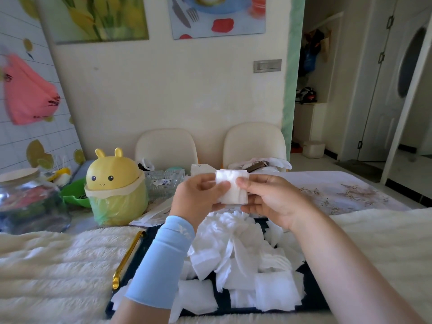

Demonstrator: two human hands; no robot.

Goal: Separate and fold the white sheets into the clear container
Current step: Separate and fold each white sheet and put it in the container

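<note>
Both my hands hold one small white sheet (232,187) up above the table. My left hand (198,197), with a light blue sleeve on the forearm, pinches its left edge. On the sheet's right edge my right hand (268,197) pinches with thumb and fingers. Below them a pile of loose and folded white sheets (236,260) lies on a dark tray (313,298) with a gold handle (128,258). A clear glass container (163,183) stands behind my left hand, near the far side of the table.
A yellow bunny-shaped bin (114,188) lined with a green bag stands left of my hands. A large glass jar (28,202) sits at far left, a green bowl (74,192) behind it. Fluffy white cloth (51,265) covers the near table. Two cream chairs (254,143) stand behind.
</note>
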